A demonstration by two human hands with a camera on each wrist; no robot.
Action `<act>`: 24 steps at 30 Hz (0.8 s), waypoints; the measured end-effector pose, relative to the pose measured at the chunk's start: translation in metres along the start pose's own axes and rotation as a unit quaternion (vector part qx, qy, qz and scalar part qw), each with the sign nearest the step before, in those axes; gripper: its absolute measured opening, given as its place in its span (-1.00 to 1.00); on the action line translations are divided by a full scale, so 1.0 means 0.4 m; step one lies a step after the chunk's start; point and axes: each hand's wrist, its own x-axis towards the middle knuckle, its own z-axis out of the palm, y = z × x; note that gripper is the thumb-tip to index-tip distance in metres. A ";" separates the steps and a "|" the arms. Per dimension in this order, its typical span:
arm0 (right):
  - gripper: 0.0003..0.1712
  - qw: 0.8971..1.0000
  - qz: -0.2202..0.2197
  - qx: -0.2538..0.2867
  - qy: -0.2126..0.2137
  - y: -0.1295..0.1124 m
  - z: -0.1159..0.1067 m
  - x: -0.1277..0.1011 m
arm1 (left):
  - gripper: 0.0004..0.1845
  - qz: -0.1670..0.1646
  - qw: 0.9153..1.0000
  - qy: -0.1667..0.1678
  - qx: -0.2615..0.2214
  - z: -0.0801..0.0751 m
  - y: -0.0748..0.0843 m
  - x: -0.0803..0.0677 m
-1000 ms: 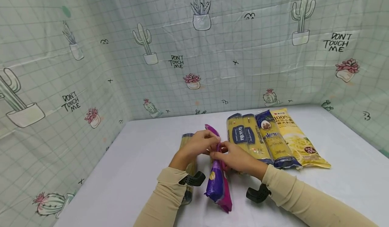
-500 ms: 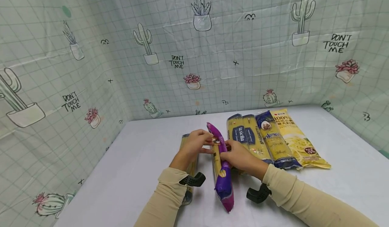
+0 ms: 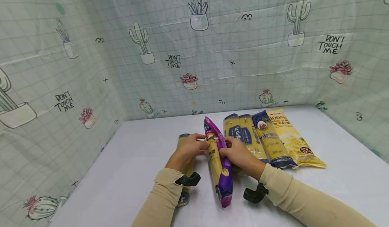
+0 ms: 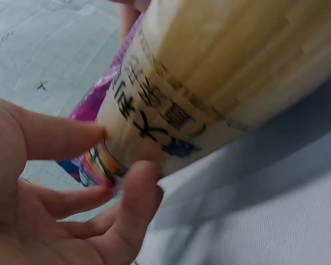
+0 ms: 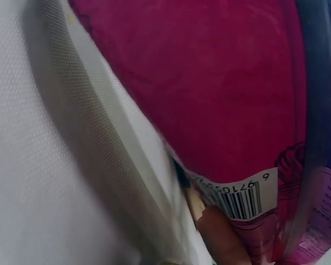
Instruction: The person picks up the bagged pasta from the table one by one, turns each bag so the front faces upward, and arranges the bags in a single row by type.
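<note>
A purple and magenta packet of pasta (image 3: 216, 164), with a clear strip showing the straight yellow strands, stands tipped on its side edge between my hands. My right hand (image 3: 241, 154) pinches the packet's purple side; in the right wrist view a fingertip (image 5: 223, 234) lies beside the barcode on the magenta back. My left hand (image 3: 189, 149) is on the other side, its fingers spread and their tips touching the clear face near the far end. In the left wrist view these fingertips (image 4: 140, 174) lie by the printed characters. The right hand's other fingers are hidden behind the packet.
Another pasta packet (image 3: 183, 197) lies under my left wrist, partly covered. To the right, a row holds blue-labelled spaghetti (image 3: 254, 147), a blue-ended packet (image 3: 275, 149) and a yellow packet (image 3: 293, 137). A patterned curtain (image 3: 170, 92) hangs behind the white table (image 3: 146, 146).
The purple packet has turned so that its clear face shows toward the left. My left hand has moved off the top seam to that face, while my right hand keeps its hold.
</note>
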 end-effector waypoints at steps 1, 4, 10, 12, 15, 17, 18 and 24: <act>-0.40 1.000 0.001 0.007 0.003 -0.001 0.000 -0.001 | -0.50 -0.005 1.000 -0.008 0.001 -0.001 -0.001 -0.001; -0.39 0.999 0.001 0.033 0.009 -0.002 -0.003 -0.001 | -0.44 -0.022 0.999 -0.031 0.003 -0.004 -0.002 -0.003; -0.32 0.994 -0.011 0.105 -0.005 -0.002 -0.013 -0.004 | -0.43 -0.020 0.996 -0.083 -0.001 -0.010 -0.010 -0.003; -0.32 0.993 -0.019 0.119 -0.011 -0.001 -0.016 -0.005 | -0.43 -0.011 0.995 -0.097 -0.009 -0.010 -0.011 -0.002; -0.34 0.991 -0.027 0.130 -0.017 0.001 -0.018 -0.006 | -0.45 0.002 0.994 -0.110 -0.022 -0.009 -0.011 0.000; -0.35 0.991 -0.031 0.131 -0.021 0.002 -0.019 -0.006 | -0.45 0.008 0.993 -0.111 -0.029 -0.009 -0.010 0.000; -0.35 0.990 -0.033 0.132 -0.023 0.002 -0.019 -0.005 | -0.45 0.008 0.993 -0.109 -0.032 -0.008 -0.009 0.000; -0.26 0.989 -0.033 0.137 -0.037 0.005 -0.021 -0.004 | -0.45 0.018 0.995 -0.089 -0.044 -0.005 -0.008 -0.001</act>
